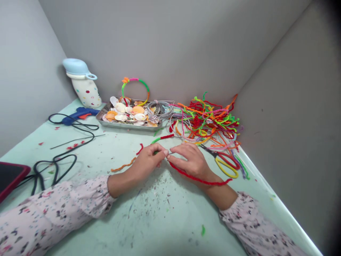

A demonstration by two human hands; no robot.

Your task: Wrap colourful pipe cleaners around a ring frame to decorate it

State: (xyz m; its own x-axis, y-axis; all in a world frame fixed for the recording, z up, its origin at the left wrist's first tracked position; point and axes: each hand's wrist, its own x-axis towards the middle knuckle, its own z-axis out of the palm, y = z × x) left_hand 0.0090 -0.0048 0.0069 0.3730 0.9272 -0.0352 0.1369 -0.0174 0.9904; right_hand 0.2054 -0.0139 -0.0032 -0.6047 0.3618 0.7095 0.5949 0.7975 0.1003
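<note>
On my remote feed, the left hand (147,160) pinches a short green pipe cleaner (156,153) between thumb and curled fingers. The right hand (190,161), fingers pressed together and reaching just beside the left, lies over a long red pipe cleaner (199,179). A tangled heap of pipe cleaners (210,122) sits beyond, with yellow-and-red-handled scissors (226,167) at its edge. A metal tray of seashells (128,125) and a blue glue gun (80,115) rest on the speckled mint table (160,227).
</note>
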